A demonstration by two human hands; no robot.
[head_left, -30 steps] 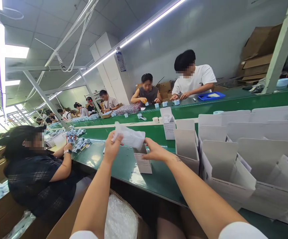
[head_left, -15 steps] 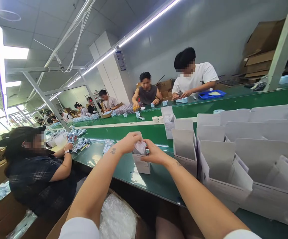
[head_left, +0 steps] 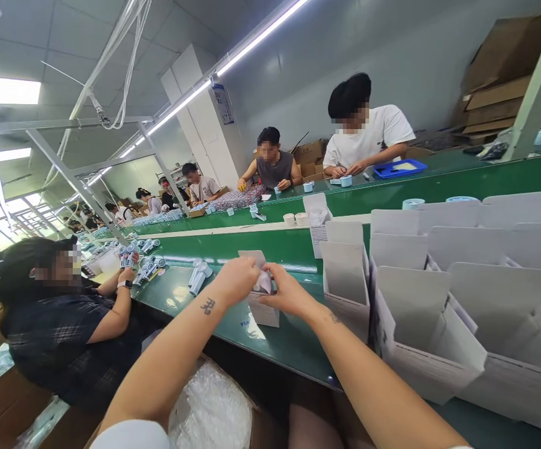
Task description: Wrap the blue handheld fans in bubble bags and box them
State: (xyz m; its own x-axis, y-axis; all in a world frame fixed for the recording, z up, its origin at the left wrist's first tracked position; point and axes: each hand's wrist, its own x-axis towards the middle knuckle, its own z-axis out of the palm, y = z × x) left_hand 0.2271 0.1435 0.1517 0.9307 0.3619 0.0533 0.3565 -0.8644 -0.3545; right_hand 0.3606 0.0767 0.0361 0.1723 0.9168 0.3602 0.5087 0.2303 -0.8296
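Note:
A small white box [head_left: 265, 312] stands upright on the green table [head_left: 233, 327], its lid flap raised at the back. A clear plastic bag [head_left: 263, 284] pokes out of its open top. My left hand [head_left: 240, 279] is closed at the box's upper left, its fingers on the bag; the fingertips are partly hidden. My right hand [head_left: 289, 290] grips the box's upper right edge, thumb and fingers bent around the corner and against the bag. What lies deeper in the box is hidden.
Many open white boxes [head_left: 411, 305] stand on the right. Light blue parts [head_left: 199, 276] lie left of my hands. A carton of clear plastic bags [head_left: 212, 405] is below the table edge. A person [head_left: 65, 312] sits at the left; others work across the line.
The view has shifted slightly. My left hand has turned and closed more over the bag, which sits lower in the box. The person across in grey has moved an arm outward.

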